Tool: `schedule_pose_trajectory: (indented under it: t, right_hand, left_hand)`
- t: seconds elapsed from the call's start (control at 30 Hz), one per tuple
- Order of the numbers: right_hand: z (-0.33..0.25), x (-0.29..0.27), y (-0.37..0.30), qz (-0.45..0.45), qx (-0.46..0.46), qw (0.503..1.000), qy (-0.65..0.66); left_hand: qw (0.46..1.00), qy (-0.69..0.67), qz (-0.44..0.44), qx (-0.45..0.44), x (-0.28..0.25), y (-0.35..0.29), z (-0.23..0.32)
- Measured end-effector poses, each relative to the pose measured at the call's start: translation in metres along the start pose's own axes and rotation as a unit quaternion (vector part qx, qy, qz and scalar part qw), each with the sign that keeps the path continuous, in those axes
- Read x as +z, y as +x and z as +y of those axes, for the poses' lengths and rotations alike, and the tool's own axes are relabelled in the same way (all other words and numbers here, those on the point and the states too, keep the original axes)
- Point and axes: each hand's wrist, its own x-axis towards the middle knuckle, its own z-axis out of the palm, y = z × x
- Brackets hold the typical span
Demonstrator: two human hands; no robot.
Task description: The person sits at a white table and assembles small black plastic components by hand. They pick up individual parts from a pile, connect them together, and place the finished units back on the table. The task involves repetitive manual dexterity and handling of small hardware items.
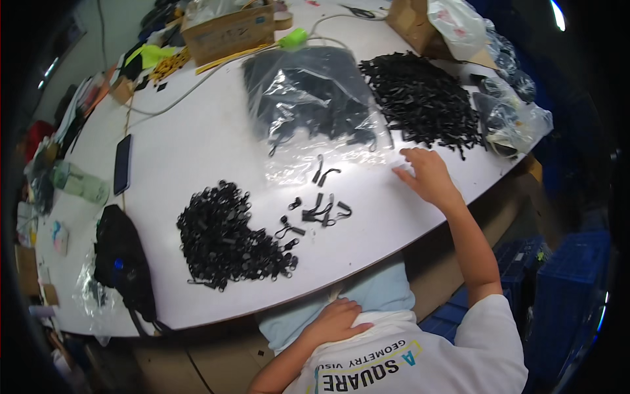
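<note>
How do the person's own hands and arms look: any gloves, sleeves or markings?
The left hand and right hand are bare, with no gloves, watch or bracelet visible. The right arm has a short white sleeve, plain where it shows; the left forearm is bare where visible.

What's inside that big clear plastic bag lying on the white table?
Through the large clear plastic bag, a dark, heaped mass shows, with thin black loops at its near edge. The top layer covers whatever lies deeper, and glare hides patches.
</note>
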Motion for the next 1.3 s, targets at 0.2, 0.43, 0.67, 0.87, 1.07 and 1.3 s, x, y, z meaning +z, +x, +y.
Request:
schedule_pose_trajectory:
  t: [0.2,0.43,0.67,0.87,1.07,1.3]
  right_hand:
    - [-0.094,0.012,0.026,-0.074,-0.221,0.968,0.098]
    - [-0.107,0.047,0.036,-0.114,-0.293,0.945,0.092]
    - [-0.123,0.034,0.004,-0.144,-0.279,0.936,0.161]
    - [-0.147,0.038,0.029,-0.083,-0.312,0.933,0.161]
    - [-0.123,0.059,0.043,-0.100,-0.387,0.907,0.131]
    - [-0.113,0.061,0.040,-0.024,-0.343,0.926,0.154]
  left_hand:
    - [0.992,-0.099,0.008,-0.073,0.005,0.004,-0.005]
    - [0.988,-0.030,0.154,-0.009,0.026,-0.010,-0.001]
    - [0.979,-0.079,0.187,-0.009,0.038,-0.009,-0.009]
    - [0.981,-0.084,0.172,-0.042,0.043,-0.002,-0.017]
    - [0.974,-0.118,0.185,-0.058,0.037,-0.012,-0.015]
    - [0.981,-0.058,0.183,-0.004,-0.004,-0.032,0.009]
